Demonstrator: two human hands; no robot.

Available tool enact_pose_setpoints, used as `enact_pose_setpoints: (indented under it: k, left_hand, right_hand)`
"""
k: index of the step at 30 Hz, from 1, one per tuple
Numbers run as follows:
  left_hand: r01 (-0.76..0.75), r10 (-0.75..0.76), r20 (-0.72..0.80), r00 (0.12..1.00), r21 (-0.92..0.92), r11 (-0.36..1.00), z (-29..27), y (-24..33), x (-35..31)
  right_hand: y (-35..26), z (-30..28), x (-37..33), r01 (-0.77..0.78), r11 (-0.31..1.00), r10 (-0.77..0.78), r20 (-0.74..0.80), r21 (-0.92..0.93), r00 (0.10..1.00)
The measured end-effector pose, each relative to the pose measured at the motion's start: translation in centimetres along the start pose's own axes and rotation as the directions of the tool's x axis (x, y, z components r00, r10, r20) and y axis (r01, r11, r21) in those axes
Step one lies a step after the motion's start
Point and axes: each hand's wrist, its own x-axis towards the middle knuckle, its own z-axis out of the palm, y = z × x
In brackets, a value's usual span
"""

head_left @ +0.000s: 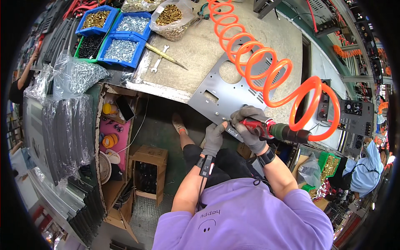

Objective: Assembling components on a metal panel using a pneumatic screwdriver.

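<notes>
A grey sheet-metal panel (229,100) with a large round hole, a square cutout and slots lies on the bench, its near corner jutting past the bench edge. My left hand (213,139), in a grey glove with a bare thumb tip, grips the panel's near edge, thumb on top beside small screws. In my gloved right hand (249,135) is a red air screwdriver (259,127), its front end hidden by my fingers close to that edge. An orange coiled air hose (326,136) runs from its back end up over the panel.
Blue bins (132,62) of screws and a bag of brass-coloured fasteners (168,31) stand at the back left. A wrench (160,59) and a yellow-handled pointed tool (160,53) lie on the bench (183,46). Below, an open carton (151,154) sits left of my legs. Other people work at both sides.
</notes>
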Motion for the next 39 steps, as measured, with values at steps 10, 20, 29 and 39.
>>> enact_pose_setpoints:
  k: [10, 20, 29, 39]
  left_hand:
    - [0.008, -0.008, -0.025, 1.000, 0.029, 1.000, -0.1, -0.3, 0.1]
    - [0.006, -0.006, -0.003, 1.000, -0.059, 0.998, 0.3, 0.2, -0.3]
    - [0.008, -0.007, -0.049, 0.999, 0.024, 1.000, -1.5, 3.6, -4.4]
    - [0.087, -0.081, -0.109, 0.991, 0.058, 0.994, -4.7, 4.3, -7.1]
  right_hand:
    - [-0.6, 0.1, 0.0, -0.053, 0.993, 0.056, 0.027, -0.106, 0.998]
    - [-3.0, 0.3, 0.9, -0.171, 0.971, 0.184, 0.067, -0.166, 0.981]
    - [-2.1, -1.4, 2.1, 0.073, 0.907, 0.104, -0.387, 0.415, 0.916]
    - [2.1, -4.3, 7.9, 0.110, 0.869, 0.180, -0.516, 0.482, 0.837]
